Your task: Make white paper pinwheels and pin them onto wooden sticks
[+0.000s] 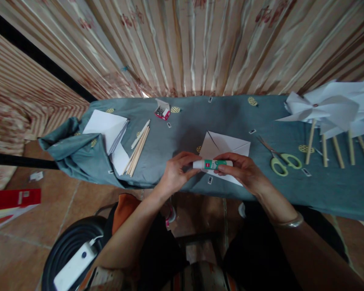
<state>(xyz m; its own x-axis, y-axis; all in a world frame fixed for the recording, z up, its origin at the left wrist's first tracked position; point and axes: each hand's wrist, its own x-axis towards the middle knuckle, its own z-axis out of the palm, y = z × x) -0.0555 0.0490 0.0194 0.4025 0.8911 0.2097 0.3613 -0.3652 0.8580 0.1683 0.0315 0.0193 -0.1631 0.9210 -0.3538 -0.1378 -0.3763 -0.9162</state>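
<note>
Between my two hands lies a glue stick (211, 164), level, with a white cap end and a green label. My left hand (178, 171) pinches its white end between thumb and fingers. The other end is gripped by my right hand (241, 169), thumb below and fingers above. Just under them, a square of white paper (227, 144) with crease or cut lines toward its corners rests on the cloth, partly covered by my hands. Green-handled scissors (279, 159) lie to the right of my right hand, blades spread a little.
Paper pinwheels (321, 106) on wooden sticks lie at the right. Left are a stack of white paper (106, 124), several wooden sticks (138, 151), a white pen-like object (140, 134) and a small red box (162, 111) of metal pins. A grey-green cloth (194, 115) covers the table; a curtain hangs behind.
</note>
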